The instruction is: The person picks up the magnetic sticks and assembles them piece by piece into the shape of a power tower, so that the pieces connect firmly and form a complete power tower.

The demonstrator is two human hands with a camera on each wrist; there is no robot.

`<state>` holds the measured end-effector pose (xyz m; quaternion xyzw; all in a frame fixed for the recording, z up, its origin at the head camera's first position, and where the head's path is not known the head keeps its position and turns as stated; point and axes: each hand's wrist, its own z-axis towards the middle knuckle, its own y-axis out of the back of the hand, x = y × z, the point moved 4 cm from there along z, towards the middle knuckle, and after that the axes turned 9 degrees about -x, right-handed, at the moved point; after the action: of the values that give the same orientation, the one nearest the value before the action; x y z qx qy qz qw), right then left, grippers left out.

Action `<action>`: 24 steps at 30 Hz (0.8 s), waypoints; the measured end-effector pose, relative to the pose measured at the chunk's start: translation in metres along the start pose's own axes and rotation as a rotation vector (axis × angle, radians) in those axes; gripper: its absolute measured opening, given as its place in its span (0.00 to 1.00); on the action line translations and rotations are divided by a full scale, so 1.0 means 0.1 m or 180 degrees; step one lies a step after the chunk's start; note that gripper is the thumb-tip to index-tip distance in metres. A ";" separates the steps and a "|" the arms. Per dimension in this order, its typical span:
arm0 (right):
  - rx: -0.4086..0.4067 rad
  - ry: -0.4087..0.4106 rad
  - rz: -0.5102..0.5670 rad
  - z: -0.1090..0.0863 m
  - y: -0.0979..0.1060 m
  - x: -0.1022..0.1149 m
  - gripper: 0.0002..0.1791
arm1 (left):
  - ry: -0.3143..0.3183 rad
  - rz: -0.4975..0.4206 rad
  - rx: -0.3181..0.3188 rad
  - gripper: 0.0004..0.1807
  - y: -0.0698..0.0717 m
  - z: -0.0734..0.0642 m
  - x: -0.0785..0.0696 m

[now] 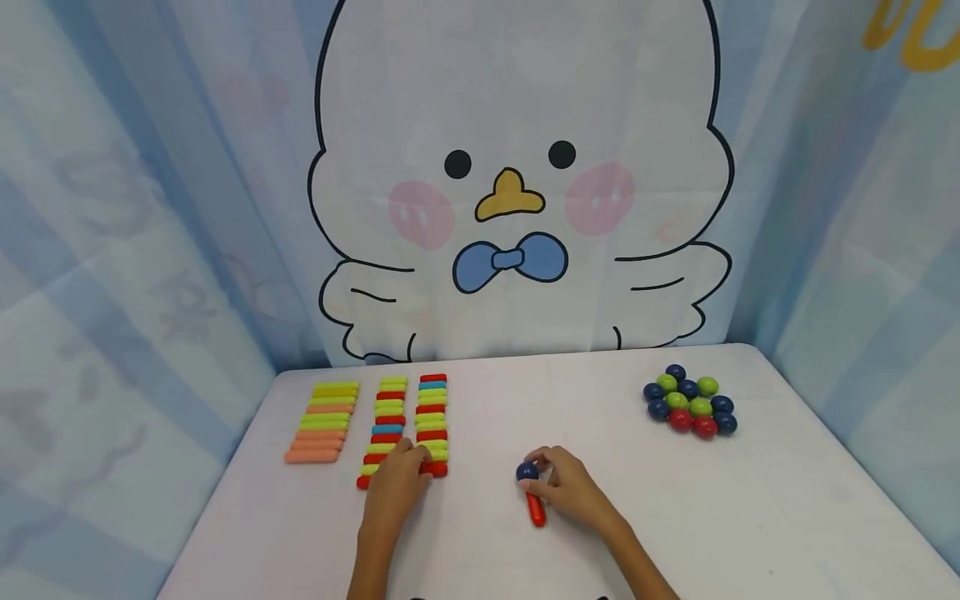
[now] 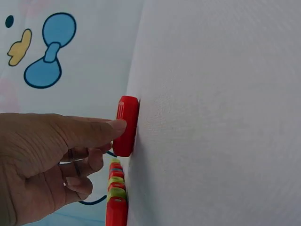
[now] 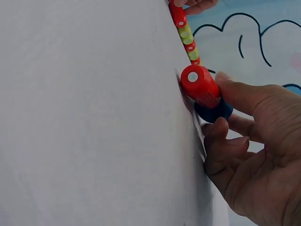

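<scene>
My left hand (image 1: 397,482) pinches a red stick (image 2: 126,136) between thumb and fingers at the near end of the right-hand column of sticks (image 1: 432,408). To the right, on the white table, my right hand (image 1: 573,493) grips a dark blue ball (image 1: 527,472) with thumb and fingertips. Another red stick (image 1: 536,510) lies against that ball and points toward the near edge; a pale round spot marks its end in the right wrist view. Part of the blue ball (image 3: 214,112) is hidden behind this stick in that view.
A middle column of coloured sticks (image 1: 389,408) lies partly under my left hand. Farther left is a column of yellow-green and orange sticks (image 1: 321,422). Blue, green and red balls (image 1: 681,419) sit clustered at the back right. A printed curtain (image 1: 510,308) hangs behind the table (image 1: 675,517).
</scene>
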<state>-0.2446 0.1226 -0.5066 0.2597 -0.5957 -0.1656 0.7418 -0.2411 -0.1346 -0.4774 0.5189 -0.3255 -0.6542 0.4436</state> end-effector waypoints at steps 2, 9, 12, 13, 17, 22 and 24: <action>-0.0037 -0.0038 0.0001 0.01 -0.02 0.01 0.20 | 0.0014 0.0002 0.0108 0.13 -0.01 0.00 0.00; 0.0019 -0.0168 0.0106 0.01 -0.01 0.01 0.18 | -0.0135 -0.0238 0.0821 0.14 -0.12 0.00 -0.10; 0.0085 -0.0182 0.0212 0.01 0.00 0.00 0.19 | -0.0188 -0.0625 0.1155 0.14 -0.22 -0.02 -0.20; 0.0109 -0.0168 0.0250 0.00 0.01 0.00 0.19 | -0.0197 -0.0787 0.1250 0.14 -0.25 -0.03 -0.24; 0.0212 -0.0117 0.0390 0.00 0.01 0.01 0.20 | -0.0262 -0.1326 0.1533 0.13 -0.37 -0.06 -0.39; 0.0330 -0.0104 0.0468 0.01 0.01 0.02 0.21 | -0.0329 -0.1613 0.1650 0.11 -0.44 -0.12 -0.51; 0.0369 -0.0106 0.0446 0.01 0.01 0.01 0.21 | -0.0331 -0.1652 0.1661 0.11 -0.45 -0.13 -0.53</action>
<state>-0.2453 0.1226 -0.5048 0.2570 -0.6333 -0.0829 0.7252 -0.2358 -0.0676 -0.4995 0.6459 -0.3610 -0.6654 0.0986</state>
